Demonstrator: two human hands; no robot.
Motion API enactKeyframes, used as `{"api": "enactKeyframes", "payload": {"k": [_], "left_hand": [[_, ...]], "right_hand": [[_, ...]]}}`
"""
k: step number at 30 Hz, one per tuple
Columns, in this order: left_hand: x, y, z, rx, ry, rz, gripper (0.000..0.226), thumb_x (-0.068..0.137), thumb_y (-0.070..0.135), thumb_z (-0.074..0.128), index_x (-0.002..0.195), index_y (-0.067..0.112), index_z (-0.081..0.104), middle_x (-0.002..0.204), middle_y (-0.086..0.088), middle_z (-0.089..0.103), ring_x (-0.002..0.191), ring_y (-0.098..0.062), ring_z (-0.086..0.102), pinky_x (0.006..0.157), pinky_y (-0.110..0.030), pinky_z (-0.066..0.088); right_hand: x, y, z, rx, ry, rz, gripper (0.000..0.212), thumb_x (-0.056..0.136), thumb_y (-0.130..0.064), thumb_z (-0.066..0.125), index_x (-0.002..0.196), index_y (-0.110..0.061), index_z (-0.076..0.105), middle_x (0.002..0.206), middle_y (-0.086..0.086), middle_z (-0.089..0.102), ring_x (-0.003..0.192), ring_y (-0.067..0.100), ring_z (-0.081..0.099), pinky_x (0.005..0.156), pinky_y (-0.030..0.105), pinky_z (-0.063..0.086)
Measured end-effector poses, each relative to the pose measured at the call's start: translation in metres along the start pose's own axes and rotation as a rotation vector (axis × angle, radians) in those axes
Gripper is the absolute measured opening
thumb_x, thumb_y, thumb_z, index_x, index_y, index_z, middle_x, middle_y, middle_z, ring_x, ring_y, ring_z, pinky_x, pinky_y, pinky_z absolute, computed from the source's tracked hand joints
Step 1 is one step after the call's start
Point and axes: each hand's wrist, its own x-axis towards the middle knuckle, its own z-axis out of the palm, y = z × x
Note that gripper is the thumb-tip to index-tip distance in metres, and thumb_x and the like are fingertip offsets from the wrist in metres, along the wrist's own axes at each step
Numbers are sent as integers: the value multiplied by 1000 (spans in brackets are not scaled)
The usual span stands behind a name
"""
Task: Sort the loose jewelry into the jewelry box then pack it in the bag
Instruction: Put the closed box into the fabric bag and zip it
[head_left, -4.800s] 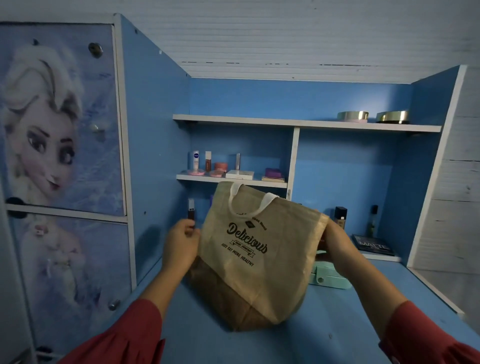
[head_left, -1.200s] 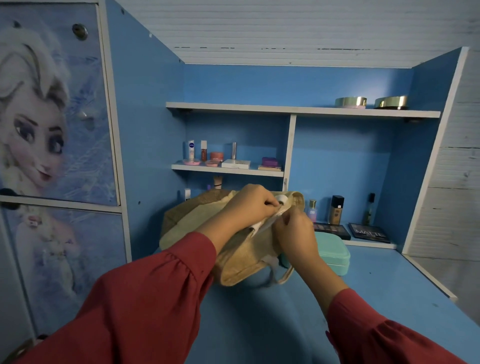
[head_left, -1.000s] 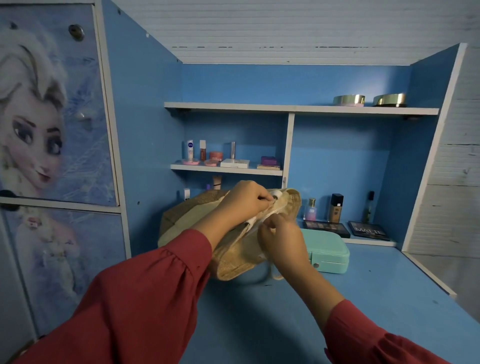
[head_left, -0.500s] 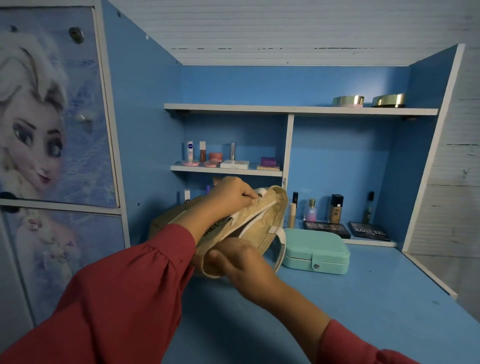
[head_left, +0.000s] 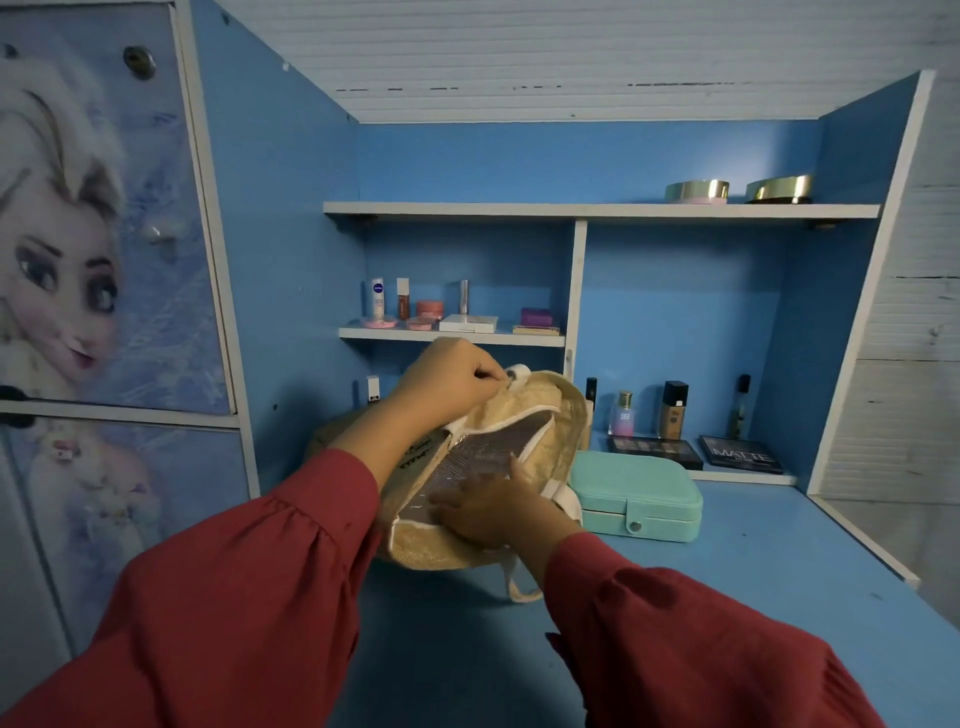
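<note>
The tan jute bag (head_left: 558, 415) lies on its side on the blue desk, its mouth turned toward me and held apart so the grey lining shows. My left hand (head_left: 449, 382) grips the upper rim by the white handle. My right hand (head_left: 496, 512) holds the lower rim, fingers curled over its edge into the opening. The mint jewelry box (head_left: 641, 493) sits closed on the desk just right of the bag, touching or nearly touching it. No loose jewelry is visible.
Bottles and two eyeshadow palettes (head_left: 691, 449) line the low ledge behind the box. A small shelf (head_left: 452, 335) holds cosmetics, and two gold tins (head_left: 735, 189) stand on the top shelf. A printed cabinet door (head_left: 98, 234) stands on the left.
The bag went from upright to lying on its side. In the last second my right hand slid down from the top rim to the lower rim, spreading the mouth wide.
</note>
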Motion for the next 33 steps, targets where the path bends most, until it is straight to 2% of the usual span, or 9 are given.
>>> {"api": "enactKeyframes", "payload": {"k": [5,12,18,20,22,24,26,29,33], "left_hand": [[-2,-8,-14,1,203,8,17,89,12,63,101,10,74,91,-3,74,70,-13,63,65,-23,52],[3,-3,-33,-54,392,46,23,86,5,57,95,11,77,88,-2,69,85,-14,62,77,-22,46],[-2,-1,-28,-36,303,86,22,85,4,59,97,12,76,92,-2,70,90,-11,61,78,-17,46],[-4,-3,-20,4,223,87,20,85,6,62,98,13,76,92,0,71,83,-10,62,69,-11,45],[-5,-6,-13,11,186,81,18,84,9,64,97,13,76,88,-1,71,75,-13,63,69,-21,52],[-6,-10,-7,-8,176,58,16,84,11,65,95,14,76,85,1,70,75,-16,63,73,-38,55],[-8,-12,-3,-8,157,39,14,85,13,64,94,15,76,84,3,68,76,-17,63,75,-43,54],[-10,-10,0,-8,145,35,15,86,14,64,95,14,75,85,3,68,76,-17,63,74,-42,54],[-8,-10,3,-10,144,33,14,86,13,64,95,13,75,85,3,68,75,-17,63,74,-42,55]], "right_hand": [[-1,-4,10,41,-16,30,54,97,-59,7,145,-45,28,151,10,34,141,32,27,107,66,-11],[-13,-4,13,34,12,18,53,101,-47,8,144,-35,35,151,13,33,142,34,23,113,63,-7],[-7,-1,20,72,54,11,51,98,-54,13,136,-40,45,145,8,44,139,29,32,112,62,-10],[-9,4,21,134,178,-7,46,99,-47,22,120,-28,58,129,6,57,129,24,44,114,58,-7],[-15,8,23,175,423,-63,35,96,-33,35,91,-16,65,99,6,66,102,22,58,114,53,18],[-21,18,28,131,826,-57,29,86,-25,43,63,-16,58,65,1,60,66,22,58,81,41,49],[-30,35,33,206,1056,68,27,81,-29,44,61,-16,57,60,0,56,57,22,55,61,31,45],[-44,68,39,432,1170,466,29,82,-31,44,79,-11,64,77,10,63,73,31,57,65,38,44],[-63,108,43,903,924,1210,42,88,-26,54,122,0,51,125,22,51,119,39,44,95,46,36]]}}
